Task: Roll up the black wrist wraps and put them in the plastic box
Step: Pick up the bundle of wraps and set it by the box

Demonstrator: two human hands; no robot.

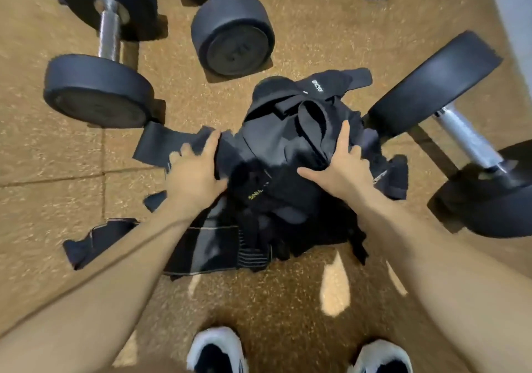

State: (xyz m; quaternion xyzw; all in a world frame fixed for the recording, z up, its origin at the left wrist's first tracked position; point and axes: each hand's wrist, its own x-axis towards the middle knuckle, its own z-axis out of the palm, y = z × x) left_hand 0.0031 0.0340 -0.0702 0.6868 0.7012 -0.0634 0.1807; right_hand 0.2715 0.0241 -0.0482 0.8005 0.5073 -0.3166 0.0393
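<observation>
- Speckled tan gym floor (288,300) lies under you, with dumbbells (106,56) set around the far side and your shoes (216,349) at the near edge.
- Your black wrist wraps (288,148) sit on that floor in one loose, tangled heap between the dumbbells and your feet. A few strap ends (161,145) trail out flat to the left.
- Your left hand (195,171) lies flat on the heap's left side with fingers spread, though blur smears its outer fingers. Your right hand (342,168) rests on the right side, fingers splayed and straight. Neither pinches a strap.
- No wrap looks rolled, and the plastic box is nowhere in view.
- By my judgement you are at the very start: you need to single out one wrap, roll it, repeat for each, then put them all in the box.
</observation>
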